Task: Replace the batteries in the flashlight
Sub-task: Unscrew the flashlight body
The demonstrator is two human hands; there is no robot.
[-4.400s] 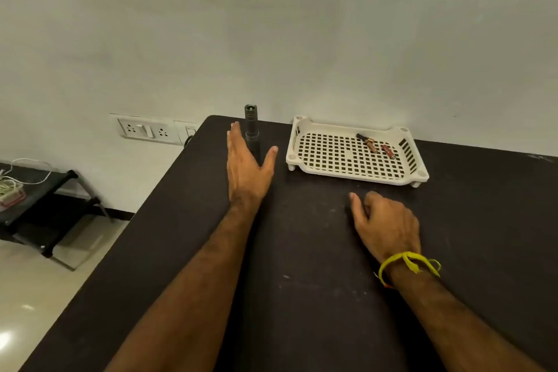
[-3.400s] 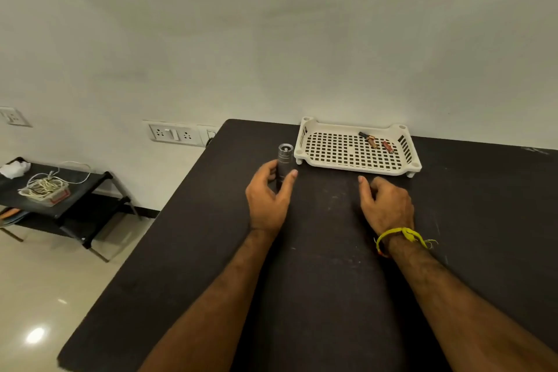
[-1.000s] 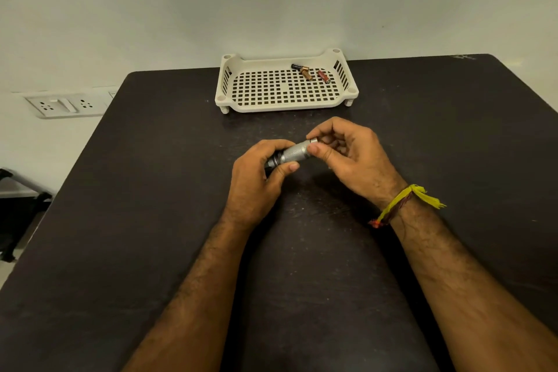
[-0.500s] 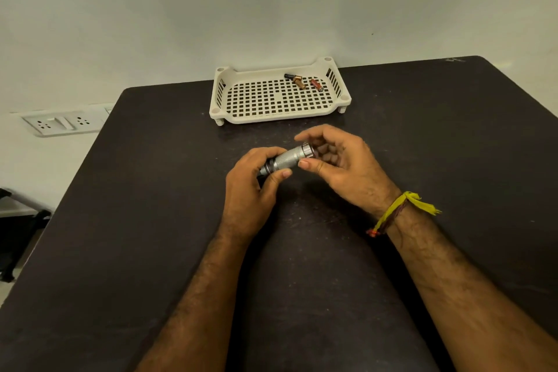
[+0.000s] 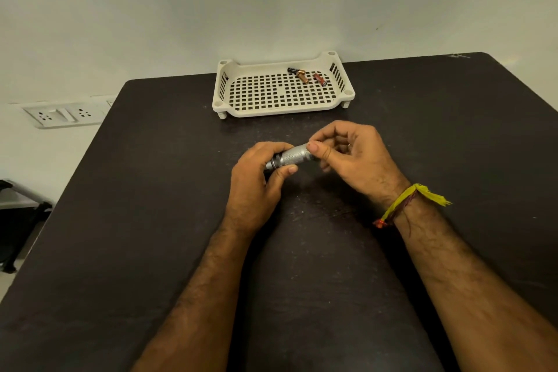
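A person's left hand (image 5: 256,187) and right hand (image 5: 353,157) are holding a silver flashlight (image 5: 291,157) above a black table (image 5: 151,220), left fingers curling round one end, right thumb and fingers pinching the other. Batteries (image 5: 306,76) are lying in a white tray (image 5: 282,110) by the wall.

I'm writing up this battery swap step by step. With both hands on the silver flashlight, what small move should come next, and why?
Probably keep twisting the end off: the left hand grips one end of the knurled silver metal flashlight while the right hand pinches the other end, and it looks unopened. The small batteries lie untouched in the cream perforated plastic tray.
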